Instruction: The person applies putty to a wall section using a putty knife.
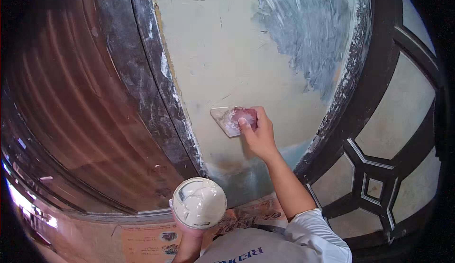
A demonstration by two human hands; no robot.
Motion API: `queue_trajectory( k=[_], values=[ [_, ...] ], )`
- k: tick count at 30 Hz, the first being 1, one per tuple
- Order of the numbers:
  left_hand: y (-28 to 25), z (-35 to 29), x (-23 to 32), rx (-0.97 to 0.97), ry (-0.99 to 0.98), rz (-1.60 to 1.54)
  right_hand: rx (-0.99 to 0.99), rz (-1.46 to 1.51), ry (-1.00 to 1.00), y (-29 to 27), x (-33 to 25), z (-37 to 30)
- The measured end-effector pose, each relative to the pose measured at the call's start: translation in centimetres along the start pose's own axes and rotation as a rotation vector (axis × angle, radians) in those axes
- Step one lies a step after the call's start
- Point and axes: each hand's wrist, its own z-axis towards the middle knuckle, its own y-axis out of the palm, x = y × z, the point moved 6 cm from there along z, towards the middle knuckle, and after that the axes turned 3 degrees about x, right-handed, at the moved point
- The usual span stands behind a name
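My right hand (259, 137) is closed round the reddish handle of a putty knife (225, 121), thumb on top. White paste is smeared over its broad pale blade, which lies against or very near the cream-coated wall panel (204, 64); I cannot tell if it touches. Lower down, my left hand (181, 224) grips a round tub (201, 202) of creamy putty from below and the side. Most of those fingers are hidden under the tub. The putty surface is uneven, with a greyish patch at its upper left.
Blue-grey streaks (308, 31) mark the panel's upper right. Dark, white-smeared frames (163, 73) border it. Reddish-brown corrugated sheeting (71, 106) stands left, dark latticework with pale panes (393, 106) right. Printed orange sheets (147, 239) lie on the floor below.
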Motion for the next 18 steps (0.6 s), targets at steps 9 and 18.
queue_trajectory(
  k=[9,18],
  values=[
    [-0.6,0.4,-0.8,0.056,-0.017,-0.027,0.6,0.454,0.084,-10.2,4.8,1.9],
    [3.3,2.9,-3.6,-0.031,-0.211,-0.38,0.106,0.389,0.309,-10.8,6.1,-1.7]
  ],
)
